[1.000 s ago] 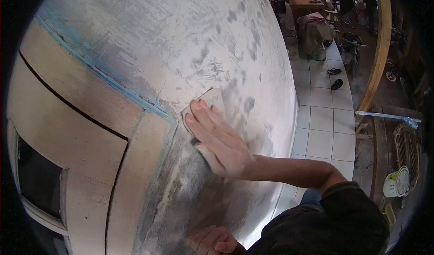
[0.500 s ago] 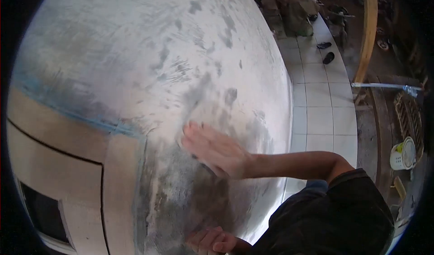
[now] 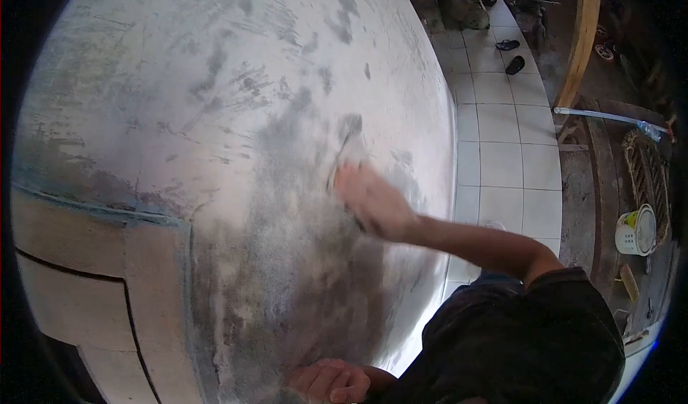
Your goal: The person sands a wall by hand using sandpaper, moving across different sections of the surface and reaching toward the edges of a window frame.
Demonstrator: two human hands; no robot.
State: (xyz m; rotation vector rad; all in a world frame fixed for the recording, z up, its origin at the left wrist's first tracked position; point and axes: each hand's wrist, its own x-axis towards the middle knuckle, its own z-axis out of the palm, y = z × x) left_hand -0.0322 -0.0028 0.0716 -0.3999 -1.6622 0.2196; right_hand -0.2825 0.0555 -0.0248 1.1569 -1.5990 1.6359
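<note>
Against the grey-and-white mottled wall [image 3: 287,139], my right hand [image 3: 376,202] is closed round a thin flat thing, blurred by motion. A pale edge shows at its fingertips and a dark bit under the palm; I cannot make out what it is. Low in the view, my left hand [image 3: 331,381] is curled up close to the wall, and whatever its fingers hold, if anything, is hidden. Grey smears cover the wall around and below the right hand.
A framed panel [image 3: 72,289] with a dark opening is at the lower left. On the right are floor tiles [image 3: 500,164], black slippers [image 3: 514,65], a wooden post [image 3: 579,42], a white bucket [image 3: 635,232] and a pale tube [image 3: 602,114].
My right hand has moved up and to the right across the wall. The view has shifted, so the panel sits lower and further left. My left hand stays curled at the bottom.
</note>
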